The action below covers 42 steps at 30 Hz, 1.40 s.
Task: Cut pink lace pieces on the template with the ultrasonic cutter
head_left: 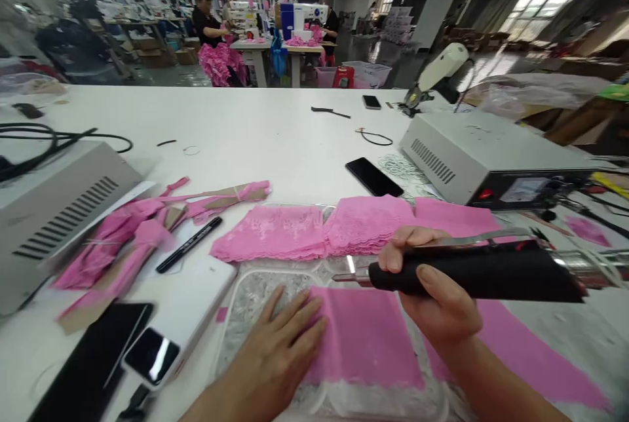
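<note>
Leftmost I see a vented grey box [73, 202], then a marker [189, 245], scalloped lace [275, 232], the left hand [275, 350], fingers slightly spread on smooth pink cloth [368, 343] over a clear tray [250, 301]; the right hand [449, 317] grips a black-sleeved tool [491, 271].

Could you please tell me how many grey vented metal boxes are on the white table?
2: one grey vented metal box at the picture's left edge, and another at the right, beyond the right hand.
</note>
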Each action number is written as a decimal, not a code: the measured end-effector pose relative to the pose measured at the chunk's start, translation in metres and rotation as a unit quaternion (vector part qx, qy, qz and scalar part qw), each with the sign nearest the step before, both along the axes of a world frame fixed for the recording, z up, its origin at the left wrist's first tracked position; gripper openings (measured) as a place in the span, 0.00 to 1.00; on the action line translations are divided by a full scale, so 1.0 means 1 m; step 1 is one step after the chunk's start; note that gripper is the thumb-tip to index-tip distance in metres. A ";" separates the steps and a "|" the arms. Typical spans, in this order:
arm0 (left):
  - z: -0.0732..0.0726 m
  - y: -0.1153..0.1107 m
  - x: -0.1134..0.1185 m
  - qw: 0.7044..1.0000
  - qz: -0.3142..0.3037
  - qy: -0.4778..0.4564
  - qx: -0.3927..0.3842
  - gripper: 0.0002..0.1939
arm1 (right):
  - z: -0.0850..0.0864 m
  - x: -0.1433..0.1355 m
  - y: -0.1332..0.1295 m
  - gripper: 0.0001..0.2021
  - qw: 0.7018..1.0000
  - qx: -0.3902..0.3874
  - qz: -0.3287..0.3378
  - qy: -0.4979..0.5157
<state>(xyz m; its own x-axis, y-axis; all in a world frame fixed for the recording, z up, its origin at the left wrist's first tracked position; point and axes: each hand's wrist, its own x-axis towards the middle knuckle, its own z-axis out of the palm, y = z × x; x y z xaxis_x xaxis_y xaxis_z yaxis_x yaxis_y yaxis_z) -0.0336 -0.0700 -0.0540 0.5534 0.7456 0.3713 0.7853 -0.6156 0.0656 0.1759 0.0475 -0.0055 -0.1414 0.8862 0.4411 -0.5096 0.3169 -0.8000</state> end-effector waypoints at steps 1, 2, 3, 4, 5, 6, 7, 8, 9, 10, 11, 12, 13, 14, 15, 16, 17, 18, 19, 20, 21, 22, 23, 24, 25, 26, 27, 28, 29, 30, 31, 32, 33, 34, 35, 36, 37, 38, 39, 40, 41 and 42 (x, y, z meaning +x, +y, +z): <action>0.001 -0.001 0.001 1.000 0.003 0.001 -0.018 0.18 | -0.001 -0.001 -0.001 0.07 1.000 -0.006 0.009 0.000; 0.003 -0.002 0.001 0.999 0.005 0.002 -0.033 0.18 | -0.001 -0.002 -0.002 0.07 1.000 -0.011 0.017 0.000; 0.004 -0.003 0.002 0.999 0.008 0.002 -0.045 0.17 | -0.002 -0.003 -0.003 0.07 1.000 -0.017 0.021 0.002; 0.005 -0.004 0.002 0.999 0.011 0.002 -0.052 0.17 | -0.003 -0.004 -0.004 0.07 0.999 -0.021 0.026 0.002; 0.006 -0.005 0.003 0.998 0.014 0.000 -0.057 0.17 | -0.004 -0.005 -0.005 0.07 0.999 -0.024 0.030 0.000; 0.007 -0.005 0.003 0.998 0.016 -0.004 -0.058 0.17 | -0.005 -0.007 -0.006 0.07 0.999 -0.025 0.034 -0.002; 0.008 -0.005 0.003 0.998 0.017 -0.010 -0.057 0.17 | -0.005 -0.008 -0.006 0.07 0.999 -0.025 0.039 -0.006; 0.009 -0.005 0.003 0.998 0.018 -0.019 -0.055 0.17 | -0.006 -0.010 -0.007 0.07 0.999 -0.024 0.045 -0.010; 0.009 -0.005 0.003 0.998 0.019 -0.028 -0.054 0.16 | -0.006 -0.012 -0.008 0.06 0.998 -0.021 0.050 -0.016; 0.009 -0.005 0.003 0.998 0.020 -0.036 -0.054 0.16 | -0.006 -0.014 -0.008 0.06 0.998 -0.019 0.053 -0.021; 0.009 -0.004 0.003 0.997 0.021 -0.042 -0.055 0.15 | -0.007 -0.015 -0.008 0.06 0.998 -0.017 0.054 -0.025; 0.009 -0.004 0.003 0.997 0.021 -0.047 -0.057 0.15 | -0.007 -0.016 -0.009 0.06 0.998 -0.016 0.056 -0.030; 0.009 -0.004 0.003 0.997 0.022 -0.050 -0.059 0.15 | -0.007 -0.017 -0.009 0.06 0.998 -0.016 0.058 -0.034; 0.009 -0.004 0.003 0.997 0.022 -0.052 -0.060 0.15 | -0.007 -0.018 -0.010 0.06 0.997 -0.017 0.061 -0.038; 0.009 -0.003 0.004 0.996 0.022 -0.054 -0.061 0.15 | -0.008 -0.019 -0.010 0.06 0.997 -0.019 0.064 -0.040; 0.009 -0.003 0.004 0.996 0.023 -0.057 -0.060 0.14 | -0.008 -0.019 -0.010 0.06 0.997 -0.020 0.065 -0.040; 0.009 -0.003 0.004 0.996 0.023 -0.059 -0.061 0.14 | -0.009 -0.019 -0.011 0.06 0.997 -0.022 0.064 -0.041; 0.009 -0.003 0.004 0.996 0.025 -0.061 -0.061 0.14 | -0.009 -0.019 -0.011 0.06 0.997 -0.023 0.061 -0.041; 0.009 -0.003 0.004 0.996 0.026 -0.063 -0.062 0.14 | -0.009 -0.019 -0.011 0.06 0.997 -0.024 0.058 -0.040; 0.009 -0.004 0.004 0.996 0.027 -0.063 -0.063 0.14 | -0.010 -0.019 -0.011 0.06 0.997 -0.023 0.054 -0.040; 0.009 -0.004 0.004 0.996 0.027 -0.063 -0.064 0.14 | -0.010 -0.019 -0.011 0.06 0.998 -0.022 0.051 -0.040; 0.009 -0.004 0.004 0.996 0.027 -0.063 -0.065 0.14 | -0.010 -0.019 -0.011 0.06 0.998 -0.020 0.049 -0.042; 0.009 -0.004 0.004 0.996 0.026 -0.063 -0.066 0.14 | -0.011 -0.019 -0.011 0.06 0.998 -0.016 0.048 -0.044; 0.009 -0.004 0.004 0.996 0.025 -0.063 -0.066 0.14 | -0.011 -0.019 -0.011 0.06 0.998 -0.013 0.049 -0.047; 0.009 -0.004 0.004 0.996 0.025 -0.063 -0.065 0.14 | -0.012 -0.019 -0.011 0.06 0.997 -0.010 0.050 -0.051; 0.009 -0.004 0.004 0.996 0.025 -0.064 -0.064 0.14 | -0.012 -0.018 -0.011 0.06 0.997 -0.008 0.051 -0.054; 0.010 -0.004 0.004 0.996 0.026 -0.064 -0.063 0.14 | -0.013 -0.018 -0.011 0.05 0.997 -0.006 0.054 -0.057; 0.010 -0.004 0.004 0.996 0.028 -0.063 -0.062 0.14 | -0.014 -0.017 -0.011 0.04 0.997 -0.005 0.057 -0.058; 0.010 -0.004 0.004 0.996 0.029 -0.060 -0.061 0.14 | -0.014 -0.017 -0.010 0.04 0.996 -0.003 0.059 -0.059; 0.010 -0.003 0.004 0.996 0.030 -0.055 -0.060 0.14 | -0.015 -0.017 -0.011 0.03 0.996 -0.001 0.062 -0.060; 0.010 -0.003 0.004 0.997 0.028 -0.048 -0.059 0.15 | -0.015 -0.018 -0.011 0.03 0.996 0.002 0.064 -0.061; 0.009 -0.003 0.003 0.997 0.025 -0.039 -0.056 0.15 | -0.015 -0.019 -0.011 0.03 0.996 0.005 0.064 -0.061; 0.008 -0.002 0.003 0.998 0.020 -0.031 -0.050 0.15 | -0.015 -0.020 -0.010 0.03 0.996 0.008 0.060 -0.062; 0.007 -0.002 0.002 0.999 0.014 -0.025 -0.038 0.15 | -0.014 -0.020 -0.010 0.04 0.997 0.010 0.055 -0.061; 0.006 -0.001 0.001 0.999 0.008 -0.023 -0.022 0.16 | -0.012 -0.019 -0.008 0.04 0.997 0.011 0.047 -0.058; 0.004 0.000 0.000 1.000 0.002 -0.025 -0.001 0.17 | -0.010 -0.017 -0.006 0.05 0.998 0.011 0.035 -0.050; 0.003 0.001 -0.001 0.999 -0.003 -0.029 0.022 0.18 | -0.007 -0.013 -0.004 0.06 0.999 0.010 0.021 -0.041; 0.001 0.003 -0.002 0.999 -0.007 -0.032 0.043 0.18 | -0.004 -0.007 -0.002 0.07 0.999 0.010 0.003 -0.031; 0.000 0.004 -0.002 0.998 -0.011 -0.031 0.059 0.18 | 0.000 0.002 0.000 0.07 1.000 0.012 -0.016 -0.024; 0.000 0.006 -0.003 0.997 -0.015 -0.027 0.069 0.18 | 0.002 0.012 0.002 0.07 0.999 0.015 -0.037 -0.022; -0.001 0.008 -0.004 0.997 -0.020 -0.024 0.075 0.18 | 0.004 0.023 0.003 0.07 0.998 0.017 -0.058 -0.025; -0.001 0.009 -0.004 0.996 -0.025 -0.021 0.078 0.17 | 0.005 0.034 0.003 0.06 0.996 0.018 -0.078 -0.032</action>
<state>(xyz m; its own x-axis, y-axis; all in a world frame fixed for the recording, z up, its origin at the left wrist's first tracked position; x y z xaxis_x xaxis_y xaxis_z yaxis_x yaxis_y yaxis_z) -0.0378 -0.0611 -0.0545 0.5693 0.6494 0.5042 0.7522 -0.6589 -0.0008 0.2103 0.0501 -0.0003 -0.0322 0.8836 0.4672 -0.3998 0.4170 -0.8163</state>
